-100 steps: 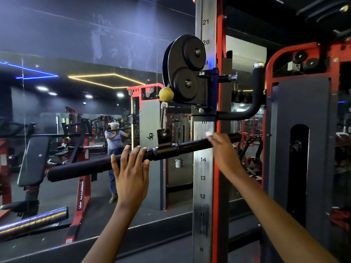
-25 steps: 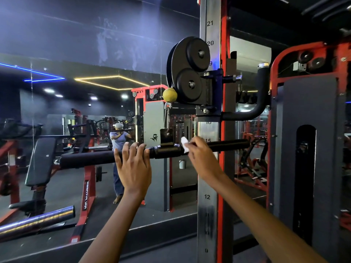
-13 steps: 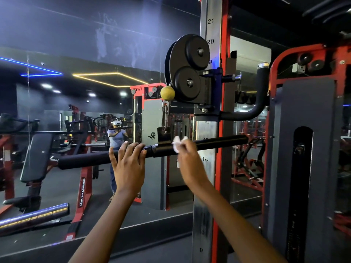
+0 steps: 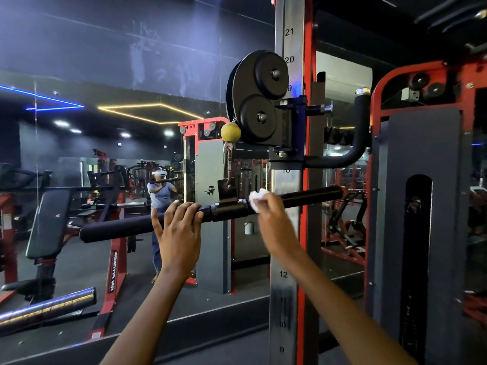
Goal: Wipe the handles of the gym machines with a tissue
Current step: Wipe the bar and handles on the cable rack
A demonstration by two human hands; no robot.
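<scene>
From our head camera, our left hand (image 4: 179,233) hooks its fingers over the black bar (image 4: 308,197), likely to steady it as it hangs by a clip from the pulleys (image 4: 259,97). Our right hand (image 4: 274,219) pinches a crumpled white tissue (image 4: 257,200) against the bar, just right of its centre collar, fingers curled round it. The bar is a long round handle with matte, padded-looking grips; the post (image 4: 286,233) behind is brushed metal.
</scene>
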